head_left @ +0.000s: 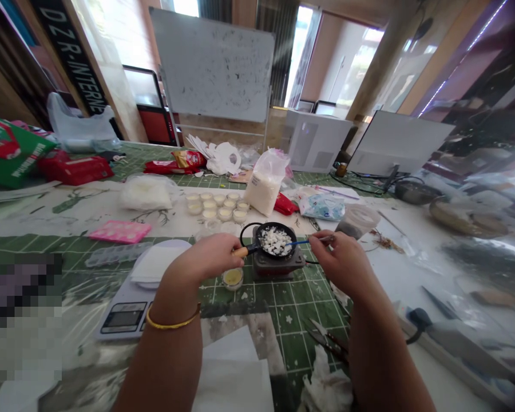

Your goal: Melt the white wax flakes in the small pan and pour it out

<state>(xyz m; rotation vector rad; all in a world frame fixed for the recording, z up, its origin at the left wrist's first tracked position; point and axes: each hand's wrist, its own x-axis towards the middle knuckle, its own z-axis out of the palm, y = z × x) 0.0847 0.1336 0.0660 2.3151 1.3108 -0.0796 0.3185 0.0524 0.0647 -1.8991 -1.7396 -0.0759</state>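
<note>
A small black pan [277,240] holding white flakes sits on a little dark burner [278,264] on the green cutting mat. My left hand [212,256] is closed round the pan's wooden handle [241,250]. My right hand [342,258] pinches a thin blue-handled stirrer [302,242] whose tip reaches into the flakes. A small cup of yellowish wax [233,278] stands just below my left hand. A gold bangle is on my left wrist.
Several small filled white cups [217,207] and a bag of white granules [265,186] lie behind the pan. A digital scale [129,309] with a white plate sits at left, a pink tray [120,232] beyond it. Scissors [328,340] and crumpled tissue lie near my right forearm.
</note>
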